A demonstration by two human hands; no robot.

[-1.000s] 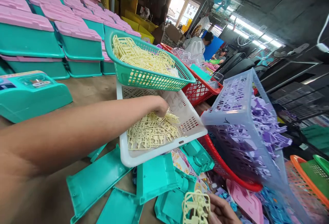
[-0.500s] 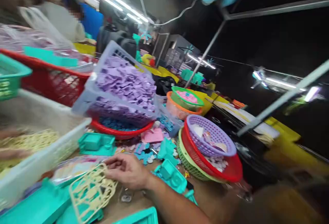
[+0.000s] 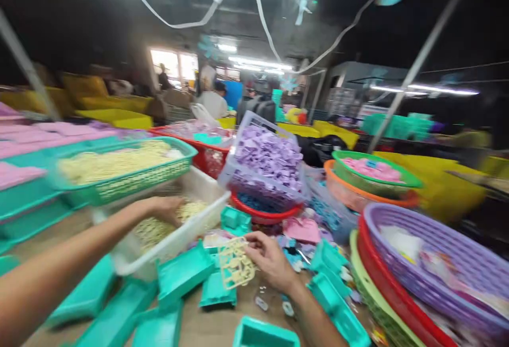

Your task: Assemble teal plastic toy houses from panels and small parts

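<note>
My left hand (image 3: 165,209) reaches into a tilted white basket (image 3: 199,228) and rests on the cream plastic part frames (image 3: 153,230) lying in it; whether the fingers grip any is blurred. My right hand (image 3: 270,259) holds one cream part frame (image 3: 235,265) just above the table, over loose teal plastic pieces (image 3: 185,272). A green basket (image 3: 119,182) full of the same cream frames sits stacked behind the white one.
A tilted lilac crate of purple parts (image 3: 265,164) leans on a red basket (image 3: 262,213). Round purple, red and green baskets (image 3: 401,278) stack at the right. Teal boxes with pink lids (image 3: 24,182) line the left. People stand far back.
The view swung right, then back left. My left hand stayed in the white basket. My right hand with the cream frame rose toward the table's middle.
</note>
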